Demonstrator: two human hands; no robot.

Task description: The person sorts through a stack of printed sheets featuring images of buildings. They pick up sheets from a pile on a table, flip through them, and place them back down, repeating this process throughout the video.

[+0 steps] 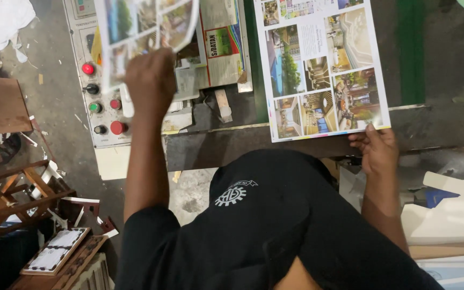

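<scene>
My left hand (149, 80) is raised over the left part of the work surface and grips a glossy printed sheet of photos (146, 24) by its lower edge; the sheet curls upward and runs out of the top of the view. My right hand (377, 150) rests on the lower right corner of a large printed sheet with several building photos (323, 64). That sheet lies flat on the dark machine table (216, 145), its bottom edge near the table's front edge. My black shirt fills the bottom middle.
A pale control panel (84, 40) with red, green and black buttons sits under my left hand. Papers and scraps (224, 53) lie beside it. Wooden frames (6, 198) stand on the floor at left. White cut board pieces (452, 212) are stacked at right. A green strip (412, 48) runs beside the large sheet.
</scene>
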